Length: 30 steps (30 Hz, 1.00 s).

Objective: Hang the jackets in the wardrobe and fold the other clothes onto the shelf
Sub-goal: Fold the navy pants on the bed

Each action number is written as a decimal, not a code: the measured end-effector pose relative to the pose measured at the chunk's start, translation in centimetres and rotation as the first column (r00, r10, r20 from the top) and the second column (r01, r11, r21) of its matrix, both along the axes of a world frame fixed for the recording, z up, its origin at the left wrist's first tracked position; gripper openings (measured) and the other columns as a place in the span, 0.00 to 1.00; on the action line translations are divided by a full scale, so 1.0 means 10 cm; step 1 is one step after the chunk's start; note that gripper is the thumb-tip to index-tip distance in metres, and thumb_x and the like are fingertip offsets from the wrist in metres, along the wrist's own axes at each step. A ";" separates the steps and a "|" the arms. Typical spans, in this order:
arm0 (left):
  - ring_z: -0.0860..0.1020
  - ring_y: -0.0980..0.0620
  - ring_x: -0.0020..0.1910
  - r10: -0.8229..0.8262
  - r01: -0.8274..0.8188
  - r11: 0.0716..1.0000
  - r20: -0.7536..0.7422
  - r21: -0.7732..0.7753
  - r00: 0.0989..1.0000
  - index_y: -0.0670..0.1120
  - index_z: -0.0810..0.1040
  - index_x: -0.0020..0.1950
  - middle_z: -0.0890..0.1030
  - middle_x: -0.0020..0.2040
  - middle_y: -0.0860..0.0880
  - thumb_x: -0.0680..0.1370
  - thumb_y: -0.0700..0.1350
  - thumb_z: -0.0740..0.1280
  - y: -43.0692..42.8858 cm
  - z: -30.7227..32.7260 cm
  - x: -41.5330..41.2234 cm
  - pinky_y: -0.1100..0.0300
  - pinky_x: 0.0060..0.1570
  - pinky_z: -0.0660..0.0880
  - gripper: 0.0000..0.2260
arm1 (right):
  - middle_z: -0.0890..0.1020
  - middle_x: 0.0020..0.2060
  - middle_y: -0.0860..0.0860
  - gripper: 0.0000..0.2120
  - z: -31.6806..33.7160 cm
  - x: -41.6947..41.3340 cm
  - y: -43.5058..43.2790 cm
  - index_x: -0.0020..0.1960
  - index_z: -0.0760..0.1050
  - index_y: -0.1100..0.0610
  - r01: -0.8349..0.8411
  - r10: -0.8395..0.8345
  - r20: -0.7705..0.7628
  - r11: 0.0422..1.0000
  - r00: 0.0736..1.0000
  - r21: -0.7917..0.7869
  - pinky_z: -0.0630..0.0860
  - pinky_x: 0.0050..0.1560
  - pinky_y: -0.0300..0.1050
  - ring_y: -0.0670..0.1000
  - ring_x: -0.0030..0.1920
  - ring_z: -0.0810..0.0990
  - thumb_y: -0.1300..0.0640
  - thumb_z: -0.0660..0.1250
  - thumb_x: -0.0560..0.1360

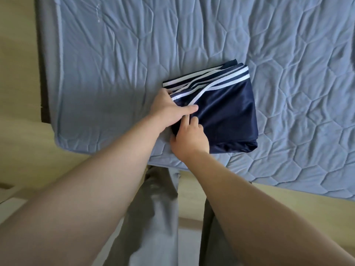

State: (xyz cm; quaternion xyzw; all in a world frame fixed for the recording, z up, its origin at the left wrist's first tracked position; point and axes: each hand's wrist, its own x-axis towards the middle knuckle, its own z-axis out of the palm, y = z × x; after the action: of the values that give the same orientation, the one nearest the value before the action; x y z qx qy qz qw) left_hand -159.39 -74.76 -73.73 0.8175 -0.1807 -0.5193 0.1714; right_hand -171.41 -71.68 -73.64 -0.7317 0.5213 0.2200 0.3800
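A navy garment with white stripes lies folded into a small square on the blue quilted bed, near its front edge. My left hand grips the fold's left edge, thumb on top and fingers tucked under the layers. My right hand holds the near left corner, thumb beneath the edge and fingers on the fabric. Both forearms reach in from the bottom of the view.
The bed's corner and dark frame are at the left, over a pale wooden floor. My grey trouser legs stand against the bed's front edge. No wardrobe or shelf is in view.
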 end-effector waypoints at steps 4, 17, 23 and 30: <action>0.73 0.54 0.58 -0.232 0.235 0.972 0.274 0.021 0.933 0.52 0.71 0.66 0.72 0.62 0.53 0.64 0.64 0.76 0.02 0.03 -0.03 0.59 0.56 0.70 0.35 | 0.69 0.64 0.57 0.39 0.00 0.04 -0.04 0.81 0.45 0.55 0.071 -0.072 0.045 0.997 0.996 0.026 0.69 0.44 0.52 0.61 0.58 0.75 0.42 0.61 0.79; 0.79 0.53 0.58 -0.156 0.154 0.988 0.070 0.033 0.985 0.49 0.70 0.67 0.78 0.56 0.55 0.62 0.57 0.83 -0.22 -0.17 0.46 0.58 0.59 0.74 0.39 | 0.82 0.40 0.52 0.30 0.22 0.15 0.30 0.53 0.77 0.58 0.855 -0.886 -0.446 -0.324 -0.124 0.405 0.82 0.41 0.49 0.53 0.35 0.82 0.31 0.70 0.71; 0.83 0.50 0.56 0.176 -0.140 0.981 -0.303 0.136 0.937 0.45 0.78 0.61 0.85 0.55 0.48 0.60 0.46 0.85 -0.22 -0.12 0.39 0.52 0.62 0.76 0.32 | 0.74 0.47 0.52 0.27 0.20 0.26 0.46 0.63 0.76 0.56 0.206 -0.502 -0.479 -0.813 -0.720 0.544 0.81 0.52 0.48 0.53 0.44 0.76 0.46 0.80 0.69; 0.85 0.50 0.47 0.422 -0.376 0.906 -0.354 0.195 0.834 0.45 0.83 0.60 0.87 0.50 0.47 0.66 0.48 0.82 -0.03 0.45 0.18 0.56 0.47 0.81 0.25 | 0.82 0.59 0.59 0.15 0.75 0.13 0.51 0.63 0.77 0.60 0.101 -0.447 -0.422 -0.771 -0.789 0.628 0.76 0.65 0.57 0.59 0.59 0.82 0.57 0.71 0.78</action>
State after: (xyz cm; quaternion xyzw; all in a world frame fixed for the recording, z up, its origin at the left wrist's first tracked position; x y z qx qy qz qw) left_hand -157.56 -75.03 -69.21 0.7264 0.0623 -0.6331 0.2601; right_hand -170.11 -66.55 -66.09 0.3980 0.5579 -0.3780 0.6224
